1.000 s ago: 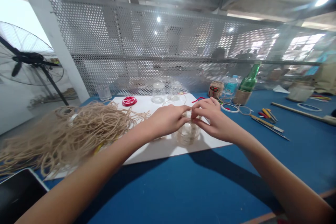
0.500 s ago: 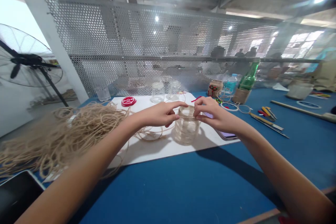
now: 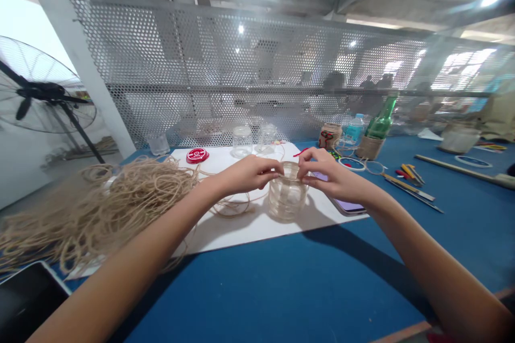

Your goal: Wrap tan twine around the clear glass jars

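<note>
While pinching the upper rim of a clear glass jar (image 3: pixel 288 193), both hands curved inward and close together: left hand (image 3: pixel 251 174) at the jar's 9 o'clock, right hand (image 3: pixel 328 178) at its 2 o'clock. Fingers bent rather than spread flat, tips pressed onto the rim from either side; whether a thin strand sits under those tips, impossible to tell at this size. Jar upright on a white board (image 3: pixel 257 233), near the board's front edge, with faint horizontal bands around its wall, either turns of twine or ridges in the glass, unclear which. Just beside the left wrist, a loose loop of pale jute twine (image 3: pixel 231 206) lying on the board, and at 9 o'clock a big tangled heap of twine (image 3: pixel 108 209) spilling over the board's left edge. Just below the right hand, a phone with a purple face (image 3: pixel 346 206) on the board. Toward 12 o'clock from the jar, two more clear glass jars (image 3: pixel 242 142); at about 11 o'clock, a red lid (image 3: pixel 197 156). Farther off at 1 o'clock, a green glass bottle (image 3: pixel 382 118), a twine-wrapped jar (image 3: pixel 330 135) and a plastic water bottle (image 3: pixel 354 128), all on a blue worktable (image 3: pixel 257 292). At 3 o'clock, slim craft tools (image 3: pixel 408 185).
</note>
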A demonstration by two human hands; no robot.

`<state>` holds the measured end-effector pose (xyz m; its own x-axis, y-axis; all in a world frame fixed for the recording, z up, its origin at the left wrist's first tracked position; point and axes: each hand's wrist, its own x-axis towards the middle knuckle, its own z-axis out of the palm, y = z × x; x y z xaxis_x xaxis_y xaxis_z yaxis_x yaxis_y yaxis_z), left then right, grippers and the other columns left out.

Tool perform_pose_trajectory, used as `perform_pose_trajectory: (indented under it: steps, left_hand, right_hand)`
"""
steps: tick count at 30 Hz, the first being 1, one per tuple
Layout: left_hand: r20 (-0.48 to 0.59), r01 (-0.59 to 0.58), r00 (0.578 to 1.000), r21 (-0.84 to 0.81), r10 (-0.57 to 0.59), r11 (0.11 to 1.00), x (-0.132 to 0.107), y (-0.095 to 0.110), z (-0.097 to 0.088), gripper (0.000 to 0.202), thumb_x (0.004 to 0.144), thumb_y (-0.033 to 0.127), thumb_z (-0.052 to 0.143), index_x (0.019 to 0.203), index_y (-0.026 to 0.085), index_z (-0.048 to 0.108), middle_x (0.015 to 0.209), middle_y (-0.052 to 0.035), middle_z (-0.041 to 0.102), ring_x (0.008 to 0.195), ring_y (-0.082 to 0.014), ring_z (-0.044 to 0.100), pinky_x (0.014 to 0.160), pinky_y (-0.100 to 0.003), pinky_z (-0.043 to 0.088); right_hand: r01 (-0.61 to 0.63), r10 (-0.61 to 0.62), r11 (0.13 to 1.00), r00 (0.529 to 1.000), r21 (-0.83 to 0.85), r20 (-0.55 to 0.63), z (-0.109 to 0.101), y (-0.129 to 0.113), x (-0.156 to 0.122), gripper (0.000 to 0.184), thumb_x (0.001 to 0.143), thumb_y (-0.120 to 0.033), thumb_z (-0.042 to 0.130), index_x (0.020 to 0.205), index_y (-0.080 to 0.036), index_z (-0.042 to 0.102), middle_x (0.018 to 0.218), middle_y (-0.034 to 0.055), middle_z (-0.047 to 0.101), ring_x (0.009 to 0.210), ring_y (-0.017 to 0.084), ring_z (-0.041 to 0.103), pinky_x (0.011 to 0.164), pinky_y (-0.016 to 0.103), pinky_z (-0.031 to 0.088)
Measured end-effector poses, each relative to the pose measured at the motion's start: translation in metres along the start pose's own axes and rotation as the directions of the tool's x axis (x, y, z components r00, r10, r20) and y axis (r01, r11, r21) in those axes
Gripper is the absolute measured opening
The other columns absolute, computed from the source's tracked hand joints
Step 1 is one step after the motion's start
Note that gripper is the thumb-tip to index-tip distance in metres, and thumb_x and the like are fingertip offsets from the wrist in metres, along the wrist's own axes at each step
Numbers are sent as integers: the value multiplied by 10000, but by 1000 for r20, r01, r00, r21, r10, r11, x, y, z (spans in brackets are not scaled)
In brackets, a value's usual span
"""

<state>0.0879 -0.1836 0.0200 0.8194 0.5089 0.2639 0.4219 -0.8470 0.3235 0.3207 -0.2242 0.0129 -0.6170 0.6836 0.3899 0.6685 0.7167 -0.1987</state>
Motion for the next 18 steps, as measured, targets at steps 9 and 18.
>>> perform_pose_trajectory:
  steps: [9, 18]
  left_hand:
    - [-94, -36, 995, 89, 44, 995, 2, 5, 8, 207, 835, 177, 471, 918, 169, 661, 665, 6, 633, 566, -76, 500, 571, -187, 359]
    - [-139, -6, 990, 178, 31, 984, 3, 15, 17, 211, 846, 226, 490, 944, 199, 675, 733, -18, 680, 608, -108, 557, 569, -211, 358]
  right_hand:
    - [-118, 114, 986, 993, -120, -41, -9, 3, -4, 211, 831, -423, 502, 913, -304, 656, 1055, 26, 547, 1034, 231, 438, 967, 502, 217]
    - [-57, 52, 989, 998, -133, -44, 4, -26, -1, 159, 879, -303, 445, 868, -237, 588, 883, 10, 588, 991, 190, 471, 1023, 540, 12]
